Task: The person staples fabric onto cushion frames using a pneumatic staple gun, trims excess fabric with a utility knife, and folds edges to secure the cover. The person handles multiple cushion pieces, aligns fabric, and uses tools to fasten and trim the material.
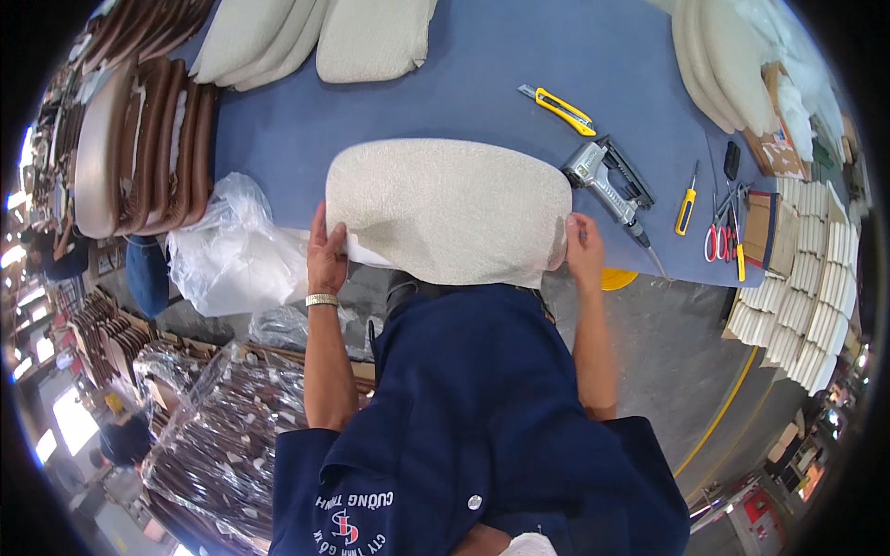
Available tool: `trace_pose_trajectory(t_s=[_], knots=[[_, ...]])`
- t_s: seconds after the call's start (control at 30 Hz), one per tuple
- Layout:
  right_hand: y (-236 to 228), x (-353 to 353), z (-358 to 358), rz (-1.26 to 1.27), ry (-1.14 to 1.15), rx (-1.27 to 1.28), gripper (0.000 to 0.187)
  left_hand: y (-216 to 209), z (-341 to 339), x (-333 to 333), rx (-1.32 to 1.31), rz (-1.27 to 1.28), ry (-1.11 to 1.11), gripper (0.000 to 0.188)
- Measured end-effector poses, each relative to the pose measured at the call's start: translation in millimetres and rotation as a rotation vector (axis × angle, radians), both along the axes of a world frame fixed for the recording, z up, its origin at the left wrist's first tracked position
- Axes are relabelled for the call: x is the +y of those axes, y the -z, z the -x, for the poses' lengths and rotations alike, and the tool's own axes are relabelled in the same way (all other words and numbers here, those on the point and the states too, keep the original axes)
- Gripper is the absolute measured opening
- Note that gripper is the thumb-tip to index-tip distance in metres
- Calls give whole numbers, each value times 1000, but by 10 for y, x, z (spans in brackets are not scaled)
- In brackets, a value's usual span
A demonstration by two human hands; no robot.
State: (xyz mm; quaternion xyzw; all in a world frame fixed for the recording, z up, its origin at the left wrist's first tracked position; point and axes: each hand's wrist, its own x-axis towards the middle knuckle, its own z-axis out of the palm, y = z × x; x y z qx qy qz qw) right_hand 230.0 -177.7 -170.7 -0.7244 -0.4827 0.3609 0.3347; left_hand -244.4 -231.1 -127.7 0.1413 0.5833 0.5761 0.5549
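Note:
A light beige fabric-covered chair pad [450,208] lies at the near edge of the blue-covered table [464,93], its near side hanging toward my body. My left hand [326,255] grips the pad's left edge near a loose white flap of lining. At the opposite edge, my right hand [583,248] pinches the fabric at the lower right corner. Just right of the pad lies a silver and black pneumatic staple gun [607,181] with its air hose attached. Beyond it rests a yellow utility knife [561,109] with its blade out.
Brown padded chair parts [148,148] stand at the left, beside crumpled clear plastic [236,246]. More beige pads [371,42] lie at the far side. A yellow screwdriver [687,211] and red-handled scissors [716,243] lie at the right, near stacked white strips [797,269].

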Motion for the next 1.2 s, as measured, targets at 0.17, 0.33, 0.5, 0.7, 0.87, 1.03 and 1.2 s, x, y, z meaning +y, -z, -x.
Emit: trace_pose_trajectory(t_s=[0.17,0.33,0.5,0.7,0.87,1.03,1.2], knots=[[322,-36,388,68,375,21,41,309,536,552,240,435,410,59],[-427,450,601,-216,547,134,45,271,771,885,-131,87,348,67],[-246,-38,1029,-286,752,20,43,75,1362,876,319,-13,997,64],[29,-696,2616,248,1008,869,35,-553,911,927,845,-238,1098,67],[291,-832,2784,81,955,745,27,-933,727,721,904,-708,1127,62],[225,-685,2630,8,1223,809,22,-1099,589,755,1043,-797,1212,68],[246,-612,2841,258,1036,1025,19,-1174,511,950,1092,-724,1349,75]])
